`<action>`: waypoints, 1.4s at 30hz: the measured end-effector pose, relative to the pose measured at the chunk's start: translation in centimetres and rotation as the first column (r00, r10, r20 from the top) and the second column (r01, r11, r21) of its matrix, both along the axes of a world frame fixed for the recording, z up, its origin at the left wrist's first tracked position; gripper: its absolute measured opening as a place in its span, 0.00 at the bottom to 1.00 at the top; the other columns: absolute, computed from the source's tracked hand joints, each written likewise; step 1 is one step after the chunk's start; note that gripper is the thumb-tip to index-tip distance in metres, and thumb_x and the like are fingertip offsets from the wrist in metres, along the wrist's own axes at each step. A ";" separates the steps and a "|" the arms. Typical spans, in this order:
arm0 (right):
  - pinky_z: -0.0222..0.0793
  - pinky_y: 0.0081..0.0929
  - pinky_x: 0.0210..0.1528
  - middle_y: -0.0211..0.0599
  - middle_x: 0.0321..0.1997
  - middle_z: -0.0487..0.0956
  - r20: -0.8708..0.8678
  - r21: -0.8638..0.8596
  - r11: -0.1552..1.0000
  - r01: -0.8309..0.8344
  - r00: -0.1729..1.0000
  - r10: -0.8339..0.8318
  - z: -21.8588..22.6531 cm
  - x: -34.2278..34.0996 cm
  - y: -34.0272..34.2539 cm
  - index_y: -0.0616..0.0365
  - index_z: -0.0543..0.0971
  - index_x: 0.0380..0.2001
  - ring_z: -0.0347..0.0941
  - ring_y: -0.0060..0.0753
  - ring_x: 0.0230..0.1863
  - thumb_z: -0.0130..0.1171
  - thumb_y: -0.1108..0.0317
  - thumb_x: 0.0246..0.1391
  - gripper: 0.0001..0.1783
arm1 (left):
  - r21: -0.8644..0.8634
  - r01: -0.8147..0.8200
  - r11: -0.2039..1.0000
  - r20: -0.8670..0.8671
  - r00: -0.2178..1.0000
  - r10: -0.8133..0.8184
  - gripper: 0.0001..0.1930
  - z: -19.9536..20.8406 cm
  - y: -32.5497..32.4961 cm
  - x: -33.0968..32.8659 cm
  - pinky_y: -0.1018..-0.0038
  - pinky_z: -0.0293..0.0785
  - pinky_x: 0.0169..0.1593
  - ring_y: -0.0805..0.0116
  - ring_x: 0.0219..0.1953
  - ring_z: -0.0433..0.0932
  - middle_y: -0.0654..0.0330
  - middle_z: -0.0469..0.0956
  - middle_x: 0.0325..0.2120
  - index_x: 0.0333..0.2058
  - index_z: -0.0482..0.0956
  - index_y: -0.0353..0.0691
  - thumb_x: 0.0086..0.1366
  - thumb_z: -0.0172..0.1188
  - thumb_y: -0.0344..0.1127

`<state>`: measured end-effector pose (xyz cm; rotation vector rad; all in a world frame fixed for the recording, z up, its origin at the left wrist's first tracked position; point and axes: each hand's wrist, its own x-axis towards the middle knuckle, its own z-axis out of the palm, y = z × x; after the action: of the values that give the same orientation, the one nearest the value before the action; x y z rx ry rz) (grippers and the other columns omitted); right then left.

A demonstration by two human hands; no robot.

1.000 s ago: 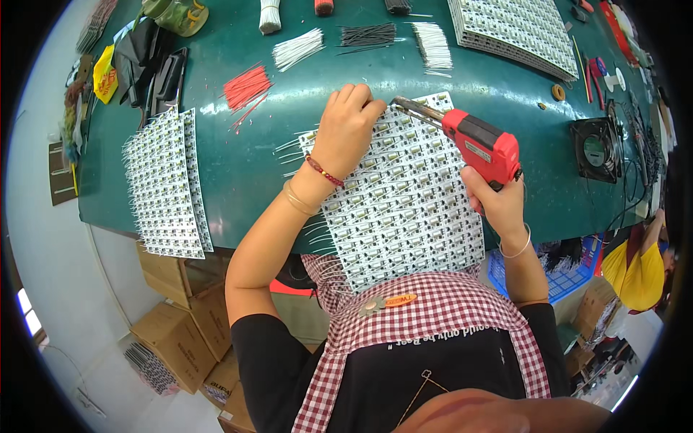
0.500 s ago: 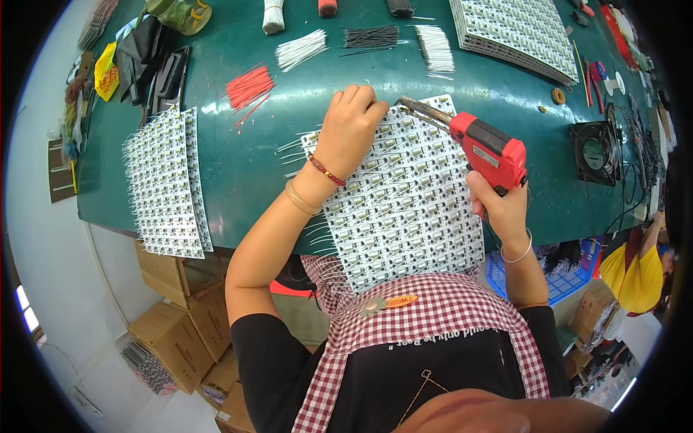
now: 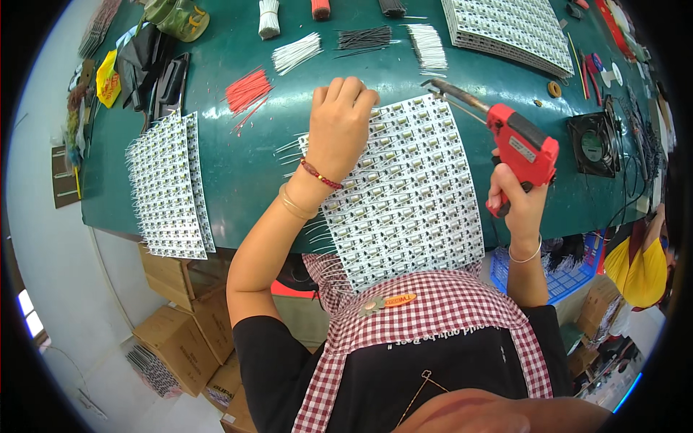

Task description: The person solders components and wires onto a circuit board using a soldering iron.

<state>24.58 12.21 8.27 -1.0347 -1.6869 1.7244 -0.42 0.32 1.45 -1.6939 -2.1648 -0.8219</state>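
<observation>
Just one head-worn fisheye view, looking steeply down from close above onto the green worktop (image 3: pixel 245 166), edges bending toward the rim.

Black short-sleeved shirt (image 3: pixel 281 361), red-and-white checked apron (image 3: pixel 433 317), red bead bracelet (image 3: pixel 320 175) and gold bangle (image 3: pixel 292 206) on left wrist, thin bangle (image 3: pixel 523 257) on right wrist

Bright, even light falls from above, so the glossy dark green worktop (image 3: pixel 238 166) carries only soft, short shadows beside the wire bundles and a mild sheen near its far edge. A small window (image 3: pixel 27 312) glows blown-out at lower left. Focus is sharp in the centre. Fisheye distortion bows the worktop's straight edge, squeezes things near the rim, and leaves black corners.
</observation>
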 end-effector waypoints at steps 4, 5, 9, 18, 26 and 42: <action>0.58 0.17 0.17 0.30 0.16 0.71 -0.105 0.018 0.997 0.078 0.992 -0.076 0.2 1.0 0.8 0.68 0.73 0.42 0.64 0.18 0.12 0.58 0.72 0.56 0.13 | 0.036 0.101 0.994 0.104 0.989 -0.104 0.08 -0.4 3.5 1.0 0.67 0.66 0.40 0.60 0.36 0.71 0.60 0.71 0.29 0.32 0.77 0.41 0.52 0.60 0.23; 0.58 0.17 0.17 0.30 0.16 0.71 -0.110 0.021 0.996 0.087 0.990 -0.084 0.4 1.3 0.9 0.68 0.73 0.42 0.64 0.18 0.12 0.58 0.72 0.56 0.13 | 0.078 0.151 0.985 0.139 0.977 -0.161 0.08 -0.8 4.8 1.2 0.66 0.68 0.41 0.58 0.36 0.72 0.59 0.71 0.29 0.33 0.77 0.41 0.53 0.60 0.23; 0.59 0.20 0.16 0.32 0.15 0.69 -0.218 -0.007 0.976 0.216 0.953 -0.212 1.1 2.5 1.6 0.70 0.73 0.43 0.63 0.21 0.12 0.56 0.72 0.56 0.14 | 0.150 0.191 0.970 0.208 0.953 -0.219 0.09 -1.6 10.0 1.8 0.63 0.70 0.42 0.54 0.37 0.72 0.55 0.72 0.30 0.35 0.76 0.38 0.54 0.62 0.24; 0.60 0.20 0.16 0.33 0.16 0.70 -0.293 -0.009 0.956 0.293 0.913 -0.283 1.1 6.8 2.0 0.70 0.72 0.44 0.63 0.21 0.12 0.56 0.72 0.57 0.14 | -0.147 -0.012 0.989 -0.009 1.000 0.010 0.03 -3.2 12.8 2.0 0.65 0.67 0.43 0.61 0.40 0.71 0.61 0.72 0.31 0.27 0.78 0.44 0.56 0.62 0.34; 0.60 0.19 0.16 0.33 0.17 0.70 -0.346 -0.036 0.948 0.315 0.886 -0.308 1.1 7.5 2.2 0.69 0.73 0.43 0.63 0.20 0.12 0.55 0.72 0.57 0.13 | -0.239 -0.028 0.971 -0.279 0.960 -0.041 0.04 -3.3 12.6 1.8 0.65 0.66 0.43 0.60 0.41 0.70 0.60 0.72 0.33 0.31 0.74 0.41 0.57 0.59 0.31; 0.60 0.20 0.15 0.33 0.17 0.70 -0.404 -0.052 0.935 0.350 0.849 -0.340 0.7 9.2 1.6 0.69 0.73 0.44 0.62 0.20 0.12 0.55 0.72 0.57 0.13 | -0.214 0.128 0.968 -0.175 0.970 -0.167 0.07 -3.2 12.6 1.6 0.65 0.67 0.43 0.56 0.39 0.71 0.55 0.75 0.31 0.33 0.70 0.38 0.54 0.54 0.24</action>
<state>33.79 13.84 8.99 -0.8313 -1.1721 1.5438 1.18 12.94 -1.78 -1.9642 -2.0685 -0.4616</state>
